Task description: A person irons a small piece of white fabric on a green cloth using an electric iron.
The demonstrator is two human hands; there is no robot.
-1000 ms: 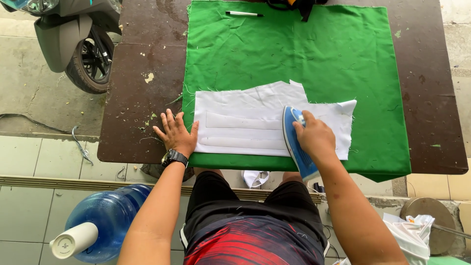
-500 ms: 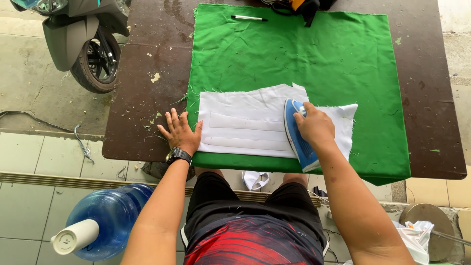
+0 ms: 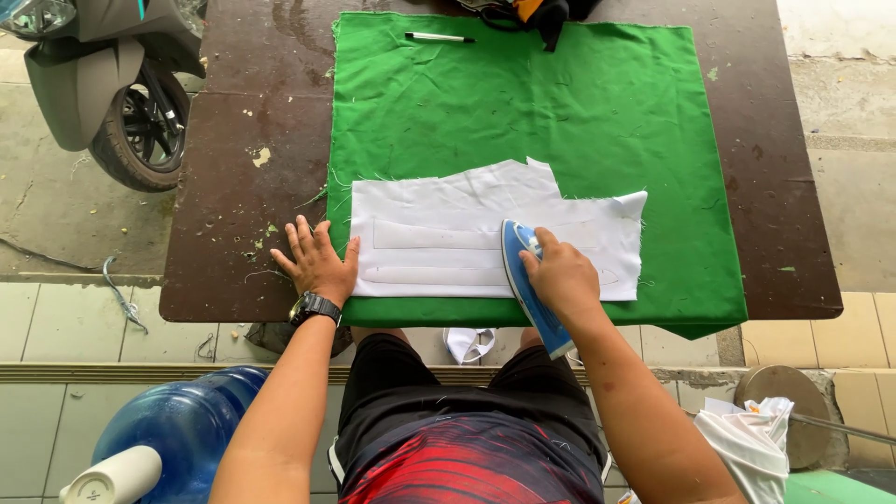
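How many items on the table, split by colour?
Green: 1, green cloth
White: 2, white fabric piece, pen
Blue: 1, iron under the right hand
Dark: 1, bundle at far edge
Total: 5

A dark brown wooden table [image 3: 233,215] with a scuffed, speckled top stands outdoors in even daylight. Beyond its left edge lies a rough grey concrete floor [image 3: 56,215], where a grey scooter [image 3: 103,75] is parked with its black wheel near the table. Closer in, pale square floor tiles [image 3: 56,327] run along a step. A blue plastic water jug [image 3: 177,429] lies at lower left, a round concrete disc [image 3: 784,392] at lower right.
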